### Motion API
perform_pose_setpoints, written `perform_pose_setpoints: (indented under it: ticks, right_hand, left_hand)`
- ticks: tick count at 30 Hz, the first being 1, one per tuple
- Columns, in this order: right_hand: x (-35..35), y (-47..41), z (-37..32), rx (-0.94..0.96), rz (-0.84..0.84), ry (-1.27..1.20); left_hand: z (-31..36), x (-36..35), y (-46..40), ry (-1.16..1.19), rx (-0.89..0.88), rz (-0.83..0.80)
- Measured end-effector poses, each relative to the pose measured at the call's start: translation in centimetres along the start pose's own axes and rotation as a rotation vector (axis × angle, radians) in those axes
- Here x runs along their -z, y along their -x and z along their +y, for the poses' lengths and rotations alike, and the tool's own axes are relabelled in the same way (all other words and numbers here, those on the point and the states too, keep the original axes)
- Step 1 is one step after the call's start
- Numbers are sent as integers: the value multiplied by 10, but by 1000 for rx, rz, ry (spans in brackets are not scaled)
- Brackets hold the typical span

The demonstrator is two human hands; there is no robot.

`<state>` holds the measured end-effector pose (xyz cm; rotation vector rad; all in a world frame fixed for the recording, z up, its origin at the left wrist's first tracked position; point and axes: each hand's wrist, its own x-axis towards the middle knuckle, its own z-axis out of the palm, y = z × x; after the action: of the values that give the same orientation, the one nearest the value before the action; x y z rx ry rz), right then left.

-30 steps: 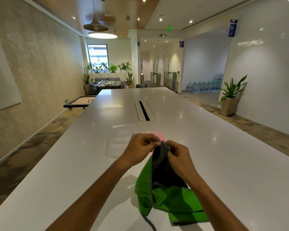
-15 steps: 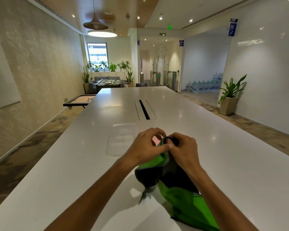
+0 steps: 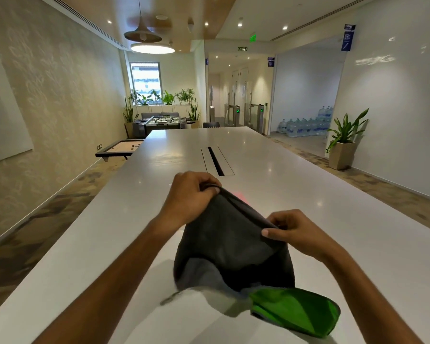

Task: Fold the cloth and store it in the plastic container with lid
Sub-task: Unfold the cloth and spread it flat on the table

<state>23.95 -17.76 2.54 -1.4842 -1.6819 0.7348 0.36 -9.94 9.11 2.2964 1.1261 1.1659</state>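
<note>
A cloth (image 3: 230,244), dark grey on one face and bright green on the other, hangs above the white table (image 3: 333,219). My left hand (image 3: 191,194) pinches its far top corner. My right hand (image 3: 296,232) pinches the near top corner, so the grey face is stretched between them. The green face shows only at the lower right, where the cloth's bottom curls. The clear plastic container and its lid are hidden behind my left hand and the cloth; a pink patch (image 3: 241,196) shows just past the cloth's edge.
A long cable slot (image 3: 216,161) runs down the table's middle beyond my hands. A potted plant (image 3: 343,142) stands on the floor at the right, and a low game board (image 3: 121,148) on the left.
My hands have moved apart, the left one forward and the right one back towards me. The bunched cloth has spread open, turning its grey face up and leaving green only at the bottom.
</note>
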Motion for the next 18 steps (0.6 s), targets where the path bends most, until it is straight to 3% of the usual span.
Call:
perform_pose_setpoints:
  ticks: [4,10,14,18]
  right_hand:
    - [22,17,10,-35,-196,-114]
    - [55,46,17,-89,-415,-60]
    - [89,69,3,-28,-421,-35]
    - [111,66,-4,-30,-246,-2]
  left_hand:
    - [5,24,1,71,-4,20]
    - [9,56,12,220,-27,63]
    - [1,83,19,407,46,117]
    - [-26,85,15,472,232,143]
